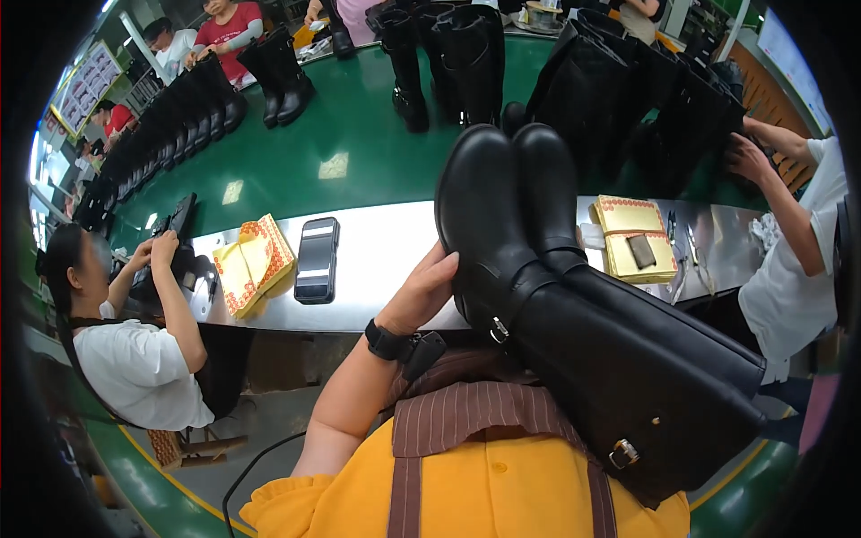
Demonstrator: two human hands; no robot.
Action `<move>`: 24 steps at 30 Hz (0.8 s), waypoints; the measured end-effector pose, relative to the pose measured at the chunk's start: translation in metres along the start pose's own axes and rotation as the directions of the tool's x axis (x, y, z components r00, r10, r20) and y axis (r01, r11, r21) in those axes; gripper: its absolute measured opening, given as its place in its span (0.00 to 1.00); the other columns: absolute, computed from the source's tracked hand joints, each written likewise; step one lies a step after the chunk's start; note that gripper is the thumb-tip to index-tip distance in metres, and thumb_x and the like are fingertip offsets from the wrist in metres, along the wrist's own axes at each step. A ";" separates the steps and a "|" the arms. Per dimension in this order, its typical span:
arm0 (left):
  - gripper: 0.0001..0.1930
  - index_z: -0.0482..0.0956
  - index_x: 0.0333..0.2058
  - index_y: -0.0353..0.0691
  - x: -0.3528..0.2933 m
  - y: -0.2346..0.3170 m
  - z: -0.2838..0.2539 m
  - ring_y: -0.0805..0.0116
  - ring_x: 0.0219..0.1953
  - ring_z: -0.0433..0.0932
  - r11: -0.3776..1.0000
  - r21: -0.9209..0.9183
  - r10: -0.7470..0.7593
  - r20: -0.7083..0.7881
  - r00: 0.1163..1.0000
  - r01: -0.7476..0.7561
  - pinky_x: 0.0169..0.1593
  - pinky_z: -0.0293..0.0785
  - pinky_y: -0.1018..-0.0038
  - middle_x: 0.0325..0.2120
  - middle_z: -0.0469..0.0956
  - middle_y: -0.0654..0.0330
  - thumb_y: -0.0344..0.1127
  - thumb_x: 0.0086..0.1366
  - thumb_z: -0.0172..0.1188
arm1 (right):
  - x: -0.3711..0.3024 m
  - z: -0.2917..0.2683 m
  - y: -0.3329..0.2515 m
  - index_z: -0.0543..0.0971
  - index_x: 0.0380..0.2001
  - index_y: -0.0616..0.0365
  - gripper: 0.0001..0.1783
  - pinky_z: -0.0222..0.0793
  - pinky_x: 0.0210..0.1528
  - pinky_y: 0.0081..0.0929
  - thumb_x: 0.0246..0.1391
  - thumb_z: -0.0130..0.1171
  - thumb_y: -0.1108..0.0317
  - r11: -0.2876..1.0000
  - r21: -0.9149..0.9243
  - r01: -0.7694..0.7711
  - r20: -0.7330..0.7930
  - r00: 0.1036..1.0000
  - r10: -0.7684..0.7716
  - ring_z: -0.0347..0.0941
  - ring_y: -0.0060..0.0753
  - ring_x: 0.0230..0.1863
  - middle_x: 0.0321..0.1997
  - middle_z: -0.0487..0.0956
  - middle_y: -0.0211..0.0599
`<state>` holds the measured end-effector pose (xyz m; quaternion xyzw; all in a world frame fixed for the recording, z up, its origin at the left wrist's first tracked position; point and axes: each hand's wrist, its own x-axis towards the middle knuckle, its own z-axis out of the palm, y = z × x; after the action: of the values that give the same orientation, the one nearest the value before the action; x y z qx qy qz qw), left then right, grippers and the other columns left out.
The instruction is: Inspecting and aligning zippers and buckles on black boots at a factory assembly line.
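Note:
A pair of tall black leather boots point(619, 359) lies slanted across my front, toes up and away from me, shafts running down to the right. The nearer boot point(489, 211) has a strap with a silver buckle point(499, 330) at the ankle and another buckle point(623, 454) near the shaft top. Beside it, partly covered, is the second boot point(547, 188). My left hand point(423, 289) grips the nearer boot at the left of its foot; the thumb shows, while the other fingers are mostly hidden behind it. The boots may cover my right hand, which does not show.
On the steel tabletop point(386, 242) lie a phone point(317, 260), yellow papers point(256, 267), a banded yellow stack point(628, 215) with a dark block point(641, 252), and thin tools point(692, 251). Black boots point(471, 58) stand on the green surface point(359, 108). Co-workers sit left point(143, 368) and right point(789, 260).

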<state>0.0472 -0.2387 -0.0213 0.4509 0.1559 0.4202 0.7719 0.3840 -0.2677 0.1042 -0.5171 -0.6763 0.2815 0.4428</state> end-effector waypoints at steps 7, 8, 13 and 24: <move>0.46 0.61 0.57 0.33 0.010 0.004 0.017 0.67 0.53 0.70 0.986 0.162 0.005 -0.249 0.969 0.037 0.57 0.66 0.71 0.51 0.70 0.56 0.51 0.47 0.74 | -0.011 0.061 0.025 0.59 0.65 0.51 0.33 0.60 0.61 0.34 0.63 0.45 0.45 0.965 0.229 -0.128 0.065 0.991 0.116 0.65 0.31 0.58 0.61 0.67 0.31; 0.42 0.62 0.56 0.33 0.009 0.001 0.015 0.67 0.51 0.71 0.987 0.158 0.018 -0.251 0.968 0.023 0.56 0.67 0.72 0.49 0.71 0.57 0.47 0.48 0.75 | -0.016 0.074 0.032 0.59 0.65 0.51 0.33 0.60 0.61 0.34 0.63 0.45 0.45 0.932 0.317 -0.175 0.087 0.984 0.155 0.65 0.31 0.58 0.61 0.68 0.31; 0.44 0.62 0.58 0.33 0.002 -0.012 -0.001 0.66 0.54 0.70 0.975 0.223 0.014 -0.182 0.983 0.027 0.59 0.65 0.69 0.51 0.71 0.56 0.57 0.52 0.69 | -0.041 0.134 0.065 0.60 0.64 0.51 0.32 0.61 0.60 0.35 0.63 0.45 0.45 0.621 0.708 -0.338 0.226 0.940 0.254 0.65 0.31 0.58 0.61 0.68 0.32; 0.34 0.63 0.60 0.36 0.011 -0.006 0.000 0.61 0.56 0.70 0.970 -0.216 -0.166 -0.249 0.954 0.113 0.61 0.65 0.64 0.55 0.70 0.53 0.61 0.70 0.35 | -0.042 0.151 0.122 0.61 0.63 0.51 0.30 0.61 0.60 0.35 0.64 0.44 0.46 0.067 0.901 -0.428 0.416 0.898 0.147 0.65 0.31 0.59 0.61 0.68 0.32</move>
<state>0.0570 -0.2313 -0.0251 0.2989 0.2465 0.4343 0.8132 0.3078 -0.2588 -0.0785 -0.1885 -0.2495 0.7891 0.5287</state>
